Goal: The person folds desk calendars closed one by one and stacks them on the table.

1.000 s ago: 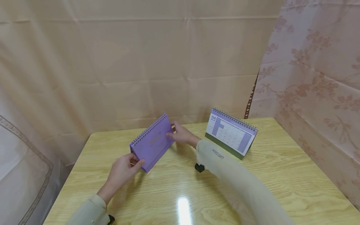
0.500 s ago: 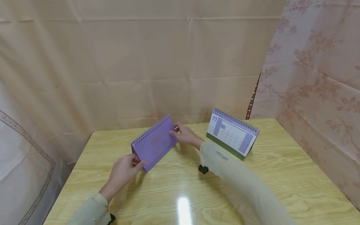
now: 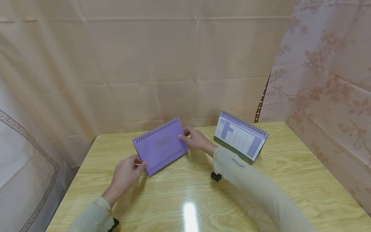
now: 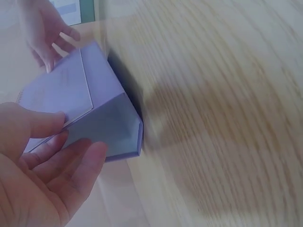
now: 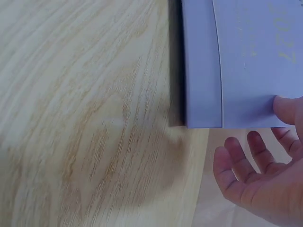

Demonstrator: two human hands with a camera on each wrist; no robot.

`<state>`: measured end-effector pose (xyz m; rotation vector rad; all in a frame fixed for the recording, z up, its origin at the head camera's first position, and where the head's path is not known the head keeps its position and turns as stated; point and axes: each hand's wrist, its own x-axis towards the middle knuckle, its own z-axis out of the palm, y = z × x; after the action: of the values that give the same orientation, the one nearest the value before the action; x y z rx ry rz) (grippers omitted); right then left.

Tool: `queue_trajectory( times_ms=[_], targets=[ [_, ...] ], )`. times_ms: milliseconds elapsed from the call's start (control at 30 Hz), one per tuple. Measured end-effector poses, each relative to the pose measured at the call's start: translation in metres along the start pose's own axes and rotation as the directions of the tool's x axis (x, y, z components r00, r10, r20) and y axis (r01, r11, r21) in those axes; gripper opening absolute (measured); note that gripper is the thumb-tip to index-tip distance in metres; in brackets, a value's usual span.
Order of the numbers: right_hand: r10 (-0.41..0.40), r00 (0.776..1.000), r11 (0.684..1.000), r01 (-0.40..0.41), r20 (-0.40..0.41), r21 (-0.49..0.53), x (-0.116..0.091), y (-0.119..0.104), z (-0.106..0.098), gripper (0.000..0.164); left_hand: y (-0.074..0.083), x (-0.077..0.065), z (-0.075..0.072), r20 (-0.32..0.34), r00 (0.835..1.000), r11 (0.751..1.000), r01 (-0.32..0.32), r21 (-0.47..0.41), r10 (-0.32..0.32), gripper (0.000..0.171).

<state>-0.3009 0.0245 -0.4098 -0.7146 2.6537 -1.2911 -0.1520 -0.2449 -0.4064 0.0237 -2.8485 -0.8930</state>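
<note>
A purple desk calendar (image 3: 162,145) with a gold "2027" on its cover stands tent-like on the table, its spiral binding on top. At its left edge my left hand (image 3: 126,172) pinches the cover, thumb in front and index finger inside the hollow stand; the other fingers are loosely bent. My right hand (image 3: 197,138) pinches the right edge, thumb (image 5: 286,109) on the cover and the index finger behind it. Beyond the right hand stands a second desk calendar (image 3: 239,137), turned to page "04", with a purple and white sheet and a green base; neither hand touches it.
Both calendars stand on a light wooden table (image 3: 162,199), which shows a bright reflection near the front. A beige curtain (image 3: 145,64) hangs behind it, and a floral cloth (image 3: 327,80) hangs on the right.
Between my hands the purple calendar has turned to face the front more squarely, its right end swinging right and nearer. The right hand moved right with it; the other calendar stayed put.
</note>
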Motion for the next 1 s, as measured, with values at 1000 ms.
queue_trajectory(
  times_ms=[1000],
  targets=[
    [0.137, 0.985, 0.962, -0.156, 0.101, 0.224, -0.071, 0.003, -0.054, 0.029, 0.028, 0.011, -0.016, 0.141, 0.987, 0.983, -0.050, -0.176, 0.076, 0.027]
  ],
)
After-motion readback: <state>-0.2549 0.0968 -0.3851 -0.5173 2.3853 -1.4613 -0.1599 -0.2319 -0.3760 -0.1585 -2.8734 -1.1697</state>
